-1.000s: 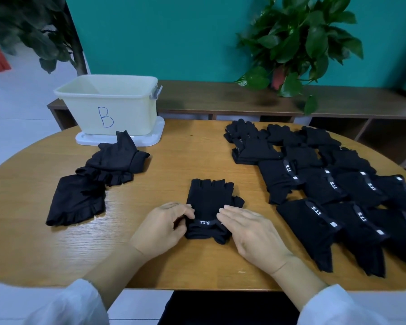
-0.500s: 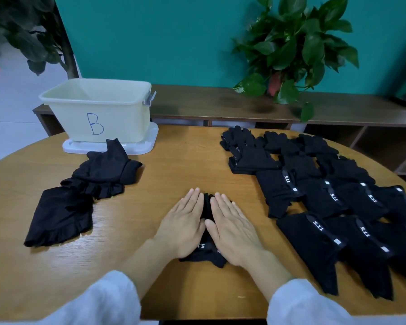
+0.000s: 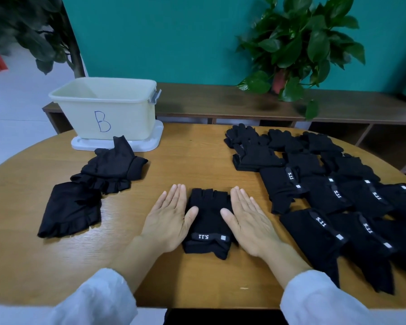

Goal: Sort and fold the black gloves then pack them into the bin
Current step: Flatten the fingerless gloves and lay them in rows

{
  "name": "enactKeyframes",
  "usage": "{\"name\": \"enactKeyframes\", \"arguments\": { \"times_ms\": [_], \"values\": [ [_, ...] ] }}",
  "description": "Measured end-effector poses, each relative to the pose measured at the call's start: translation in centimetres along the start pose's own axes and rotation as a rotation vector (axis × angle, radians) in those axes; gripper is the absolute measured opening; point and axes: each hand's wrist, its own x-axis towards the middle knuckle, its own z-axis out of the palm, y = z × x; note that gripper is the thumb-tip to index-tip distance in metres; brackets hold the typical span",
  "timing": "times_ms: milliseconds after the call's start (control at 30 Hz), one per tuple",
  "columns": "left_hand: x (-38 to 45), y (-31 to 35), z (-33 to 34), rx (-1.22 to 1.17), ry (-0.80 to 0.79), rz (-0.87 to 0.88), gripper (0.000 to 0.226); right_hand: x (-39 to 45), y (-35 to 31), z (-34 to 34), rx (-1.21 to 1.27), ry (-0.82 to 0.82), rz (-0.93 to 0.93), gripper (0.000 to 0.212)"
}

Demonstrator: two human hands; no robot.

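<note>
Left hand [image 3: 168, 221] & right hand [image 3: 249, 219] flat, flanking glove [image 3: 208, 221]; bin [image 3: 108, 109] w/ bare interior.

Rounded wooden table [image 3: 197, 160] holds a cream bin [image 3: 103, 109] marked B sitting on its lid [image 3: 117, 143] back left. Rumpled black gloves [image 3: 92, 184] lie left, one fingerless glove [image 3: 208, 221] sits center, and rows of gloves [image 3: 326, 195] cover the right.

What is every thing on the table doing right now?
Fingerless black glove in the middle: flat, between the hands.
Left hand: open, thumb on the glove.
Right hand: open, thumb on the glove.
Cream plastic bin marked B: upright, lidless.
Black gloves on the right: laid in overlapping rows.
Black gloves on the left: loosely piled.
</note>
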Motion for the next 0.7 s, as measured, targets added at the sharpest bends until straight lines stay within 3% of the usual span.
{"name": "enactKeyframes", "arguments": {
  "times_ms": [167,367,700],
  "values": [
    [-2.7,-0.5,-1.4,-0.120,0.058,0.146,0.080,-2.2,-1.2,-0.7,0.022,0.124,-0.102,0.072],
    [-4.5,0.9,-1.1,-0.070,0.005,0.378,0.068,-3.9,-3.8,0.3,-0.018,0.107,-0.231,0.072],
    [-4.8,-1.5,0.0,0.127,-0.077,0.390,0.082,-4.7,-1.4,1.3,-0.177,-0.008,-0.183,0.086]
  ]
}}
